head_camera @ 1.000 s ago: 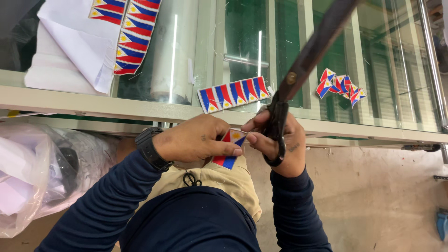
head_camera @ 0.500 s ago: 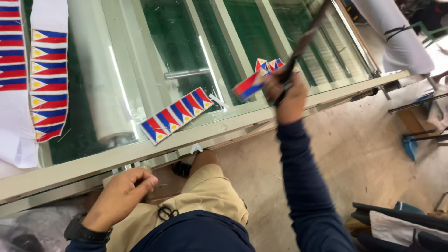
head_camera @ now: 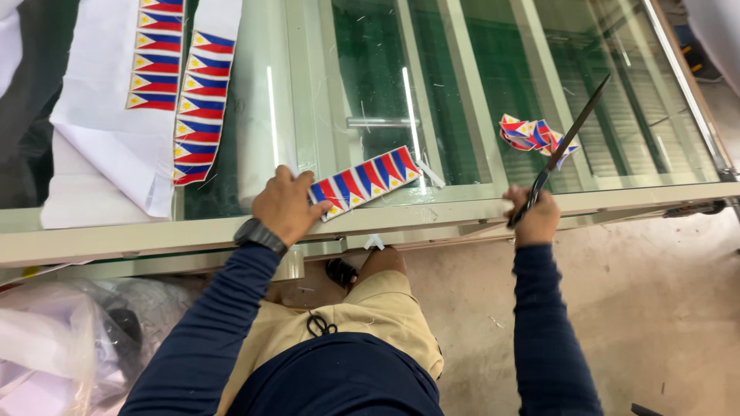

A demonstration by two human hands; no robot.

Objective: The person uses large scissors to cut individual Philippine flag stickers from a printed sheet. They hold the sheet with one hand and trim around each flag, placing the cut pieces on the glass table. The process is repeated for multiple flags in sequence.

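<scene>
Head view, grip: your right hand is clenched round the handles of the long dark scissors, blades slanting up and away over the glass.
Left hand: your left hand lies with its fingers pressing the near end of the short flag strip; you hold it down rather than grasp it.
Flag strip: it lies flat on the glass table, just inside the near rail and between your two hands.
Cut pieces: a small heap of cut flag pieces lies on the glass beside the scissor blades, farther in than the flag strip.
Uncut rows: two long flag columns on white fabric lie well to the left of the flag strip.
Surface: pale green frame, clear top, slats showing beneath.
Room: bare concrete floor below the rail.
Container: a clear plastic bag sits under the table at your left; contents too blurred to tell.
</scene>
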